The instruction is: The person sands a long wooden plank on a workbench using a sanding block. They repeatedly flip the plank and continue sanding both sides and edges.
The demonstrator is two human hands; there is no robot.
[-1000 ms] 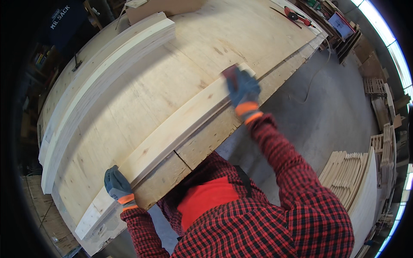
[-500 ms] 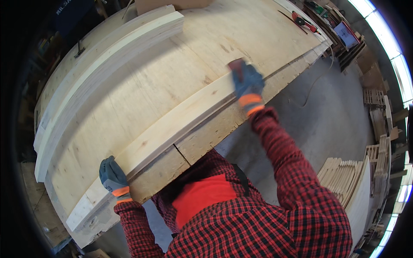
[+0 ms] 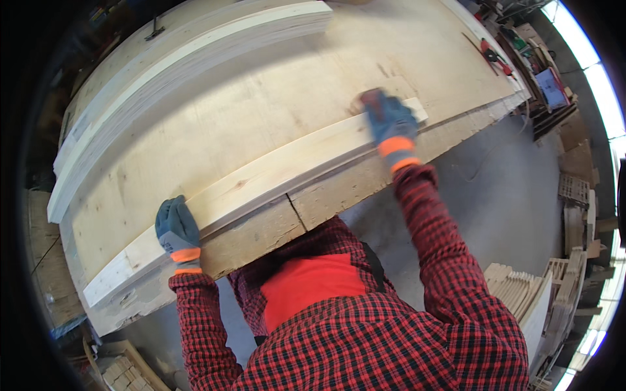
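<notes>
A long pale wooden board (image 3: pixel 280 166) lies along the near edge of a plywood-topped bench (image 3: pixel 254 98). My left hand (image 3: pixel 177 225), in a blue-grey glove with an orange cuff band, is closed over the board toward its left end. Near the other end, my right hand (image 3: pixel 391 124) is gloved alike and presses a reddish-brown sanding block (image 3: pixel 372 97) to the board's top. Motion blurs that hand and the block. Past the right hand, the tip of the board shows.
Stacked long pale boards (image 3: pixel 189 62) lie across the bench's far left, with a dark clamp-like tool (image 3: pixel 154 30) behind them. A red and black hand tool (image 3: pixel 495 57) rests at the far right corner. On the floor side stand slatted wood pieces (image 3: pixel 512 287) and a wooden crate (image 3: pixel 104 352).
My right hand has slid the sanding block back leftward from the board's right end, uncovering the tip. My left hand stays on the board. The whole view has shifted and turned slightly.
</notes>
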